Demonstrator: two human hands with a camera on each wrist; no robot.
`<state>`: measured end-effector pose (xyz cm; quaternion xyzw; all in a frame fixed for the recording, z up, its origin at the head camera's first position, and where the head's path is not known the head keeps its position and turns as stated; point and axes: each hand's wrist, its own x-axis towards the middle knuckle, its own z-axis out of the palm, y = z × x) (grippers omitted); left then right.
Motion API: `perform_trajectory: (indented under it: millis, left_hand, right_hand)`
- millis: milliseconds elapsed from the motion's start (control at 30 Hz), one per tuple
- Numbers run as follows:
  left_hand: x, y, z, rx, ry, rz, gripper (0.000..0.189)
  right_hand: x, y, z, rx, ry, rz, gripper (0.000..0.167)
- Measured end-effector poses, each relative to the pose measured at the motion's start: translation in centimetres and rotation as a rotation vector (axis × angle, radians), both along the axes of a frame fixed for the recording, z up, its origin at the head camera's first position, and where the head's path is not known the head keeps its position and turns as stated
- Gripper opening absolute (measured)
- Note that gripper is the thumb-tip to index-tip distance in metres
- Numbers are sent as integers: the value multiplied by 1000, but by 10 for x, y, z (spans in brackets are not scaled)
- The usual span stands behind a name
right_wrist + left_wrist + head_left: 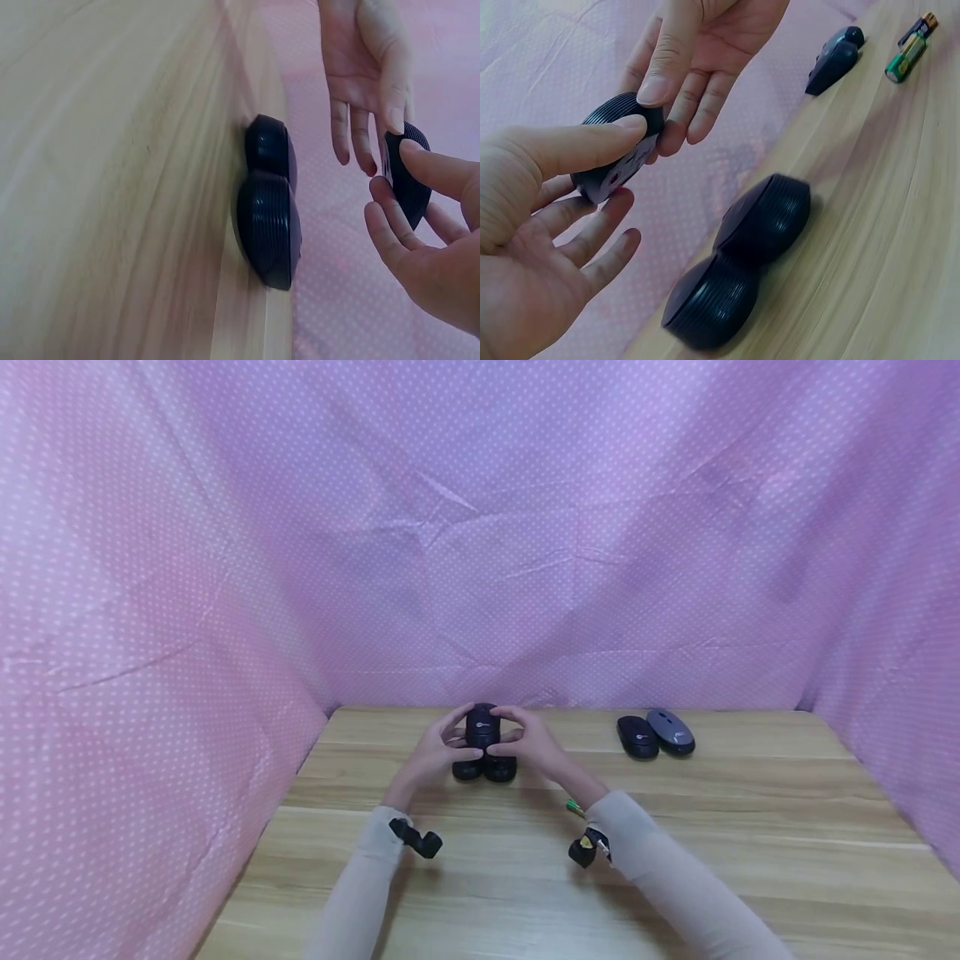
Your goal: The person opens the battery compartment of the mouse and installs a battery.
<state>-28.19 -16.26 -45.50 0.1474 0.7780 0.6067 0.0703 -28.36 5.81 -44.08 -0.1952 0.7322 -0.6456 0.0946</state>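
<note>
Both hands hold a black computer mouse (pixel 483 724) raised over the far part of the table. My left hand (pixel 437 750) pinches its left side between thumb and fingers; my right hand (pixel 536 745) pinches the opposite side. In the left wrist view the held mouse (pixel 604 112) shows ribbed sides and part of a paler underside with markings. Below it, two black mice (pixel 761 221) lie side by side on the wooden table, touching; in the right wrist view these mice (pixel 266 217) are apart from the hands.
On the right at the back, a black mouse (pixel 637 737) lies against a grey-topped mouse (pixel 671 731). A green battery (pixel 906 60) and a dark, copper-ended battery (pixel 919 28) lie near my right wrist. Pink dotted cloth (pixel 480 568) hangs behind and beside the table (pixel 487 877).
</note>
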Motion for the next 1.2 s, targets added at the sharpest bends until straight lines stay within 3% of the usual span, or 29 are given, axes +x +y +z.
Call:
perform_trajectory:
  millis: [200,433,600,867,1200]
  left_hand:
    - [1,-20,-1,-16,-20,-11,88]
    - [2,-42,-7,5,-28,-26,88]
    - [4,-54,-12,9,-64,-15,89]
    - [5,-73,-17,-117,-6,30,91]
    - [5,-89,-25,-203,20,36,87]
  right_hand:
    - [2,-21,0,61,56,1,68]
    - [0,-44,-9,116,187,9,66]
    - [-1,-57,-15,228,272,-16,65]
    - [-1,-75,-23,414,389,-54,69]
    - [0,-89,-29,574,428,-54,71]
